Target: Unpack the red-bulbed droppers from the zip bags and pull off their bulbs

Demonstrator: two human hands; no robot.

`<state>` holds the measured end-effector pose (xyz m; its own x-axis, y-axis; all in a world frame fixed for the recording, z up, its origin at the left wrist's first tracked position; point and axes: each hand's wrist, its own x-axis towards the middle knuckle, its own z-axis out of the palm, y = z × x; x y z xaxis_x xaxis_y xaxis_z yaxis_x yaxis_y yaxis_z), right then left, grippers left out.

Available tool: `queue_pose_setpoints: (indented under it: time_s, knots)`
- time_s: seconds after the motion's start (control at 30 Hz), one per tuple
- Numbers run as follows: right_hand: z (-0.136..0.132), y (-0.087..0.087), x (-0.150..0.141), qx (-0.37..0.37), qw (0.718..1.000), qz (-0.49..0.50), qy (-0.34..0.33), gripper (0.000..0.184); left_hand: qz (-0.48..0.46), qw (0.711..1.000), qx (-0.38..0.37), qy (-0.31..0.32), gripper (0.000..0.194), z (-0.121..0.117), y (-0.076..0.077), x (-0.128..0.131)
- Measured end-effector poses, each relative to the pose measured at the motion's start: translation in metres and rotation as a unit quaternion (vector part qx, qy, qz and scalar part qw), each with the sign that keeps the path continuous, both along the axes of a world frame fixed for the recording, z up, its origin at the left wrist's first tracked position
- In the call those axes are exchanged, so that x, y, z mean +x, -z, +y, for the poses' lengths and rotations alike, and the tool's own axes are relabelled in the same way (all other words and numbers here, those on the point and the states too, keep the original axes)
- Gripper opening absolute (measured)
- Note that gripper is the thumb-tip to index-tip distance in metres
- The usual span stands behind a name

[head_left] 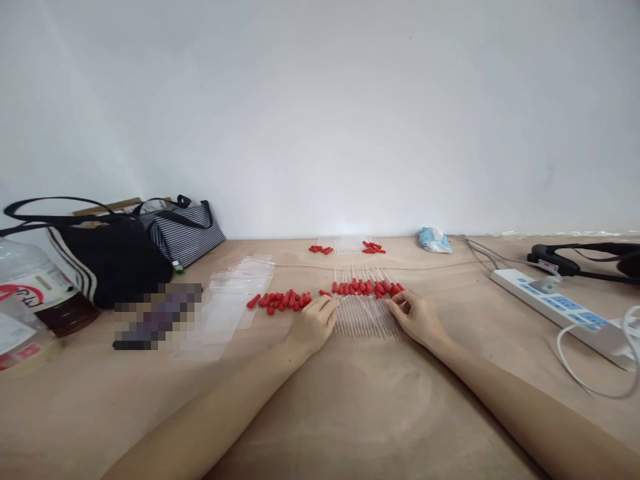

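Observation:
A row of clear droppers with red rubber bulbs [367, 289] lies side by side on the tan table, their glass stems [365, 320] pointing toward me. My left hand [316, 321] rests at the row's left edge, fingers curled against the stems. My right hand [415, 317] sits at the right edge, fingers curled and touching the outermost droppers. A loose heap of red bulbs [283, 301] lies just left of my left hand. Further back, two small clusters of red bulbs [373, 247] flank a few clear stems.
Clear zip bags [235, 293] lie left of the bulbs. A black handbag [115, 257] and striped bag [183, 233] stand at the back left, bottles [30, 293] at the far left. A white power strip [565, 313] with cables, a black headset [585, 257] and a blue packet [434, 240] lie right.

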<state>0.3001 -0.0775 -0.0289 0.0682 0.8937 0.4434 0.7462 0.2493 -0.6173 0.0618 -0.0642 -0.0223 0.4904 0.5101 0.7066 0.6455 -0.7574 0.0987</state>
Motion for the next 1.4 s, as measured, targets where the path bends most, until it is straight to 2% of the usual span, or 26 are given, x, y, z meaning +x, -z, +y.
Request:
queue_pose_setpoints:
  time_s: [0.17,0.3,0.4,0.5,0.7,0.87,0.93,1.0,1.07,1.13,1.3,1.4]
  knots:
    - [0.015,0.001,0.014,0.061,0.996,-0.034,0.050,0.032,0.015,0.996,-0.046,0.069,0.012,0.000,-0.001,0.002]
    - [0.028,0.001,0.020,0.111,0.982,-0.147,0.039,0.032,0.020,0.993,-0.086,0.083,0.025,-0.005,-0.006,0.000]
    - [0.034,-0.002,0.019,0.122,0.965,-0.228,0.039,0.028,0.011,0.991,-0.095,0.097,0.026,-0.010,-0.010,-0.003]
    - [0.038,-0.002,0.019,0.118,0.955,-0.269,0.038,0.024,0.001,0.990,-0.091,0.103,0.022,-0.016,-0.013,-0.011]
    - [0.042,0.004,0.017,0.137,0.958,-0.252,0.028,0.020,-0.002,0.992,-0.087,0.095,0.013,-0.024,-0.013,-0.028]
    - [0.034,0.003,0.011,0.213,0.965,-0.131,0.083,0.023,0.005,0.995,-0.068,0.076,0.019,-0.022,-0.013,-0.030]
    - [0.025,0.001,0.006,0.226,0.970,-0.081,0.045,0.025,0.013,0.998,-0.044,0.052,0.027,-0.021,-0.013,-0.029]
    - [0.013,-0.001,-0.002,0.220,0.973,-0.064,-0.037,0.025,0.030,0.999,-0.014,0.021,0.036,-0.021,-0.015,-0.029]
    - [0.001,-0.004,-0.011,0.206,0.968,-0.087,-0.117,0.024,0.052,0.998,0.024,-0.009,0.042,-0.022,-0.017,-0.028]
    - [-0.009,-0.006,-0.021,0.197,0.959,-0.121,-0.164,0.024,0.075,0.995,0.061,-0.023,0.041,-0.023,-0.018,-0.027]
    - [-0.019,-0.009,-0.039,0.184,0.948,-0.154,-0.211,0.024,0.097,0.992,0.083,0.010,0.019,-0.024,-0.015,-0.023]
    - [-0.022,-0.011,-0.044,0.178,0.945,-0.172,-0.214,0.024,0.099,0.993,0.066,0.024,0.017,-0.022,-0.012,-0.021]
